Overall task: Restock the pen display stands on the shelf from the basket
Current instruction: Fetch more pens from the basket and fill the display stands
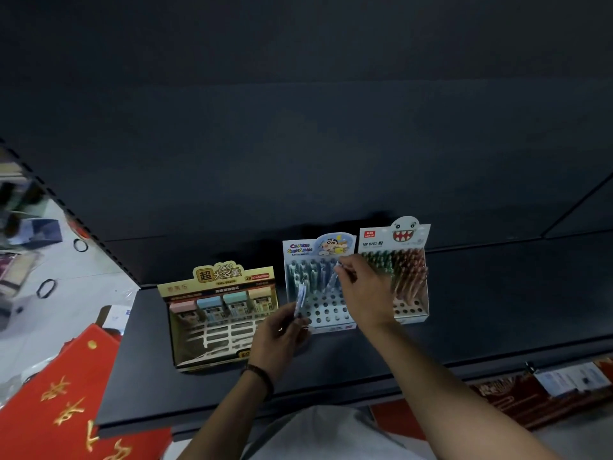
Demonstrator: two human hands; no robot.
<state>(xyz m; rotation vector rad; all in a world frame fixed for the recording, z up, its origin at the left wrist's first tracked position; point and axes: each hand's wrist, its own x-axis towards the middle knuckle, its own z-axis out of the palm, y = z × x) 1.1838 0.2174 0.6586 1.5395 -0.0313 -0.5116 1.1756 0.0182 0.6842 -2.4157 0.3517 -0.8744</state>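
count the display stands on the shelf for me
3. The gold stand is on the left, the blue cartoon stand in the middle, and the monster-face stand on the right, close beside it. No others show; none seems hidden.

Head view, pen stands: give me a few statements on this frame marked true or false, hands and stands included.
1. Three displays stand on the shelf: a gold box, a middle stand and a right stand. True.
2. The left hand is empty. False: it holds a pen.
3. The right hand holds a second pen at the middle stand's back rows. True.
4. The middle stand is full. False: its front holes are empty.
5. The right stand holds no pens. False: green and brown pens fill its back rows.
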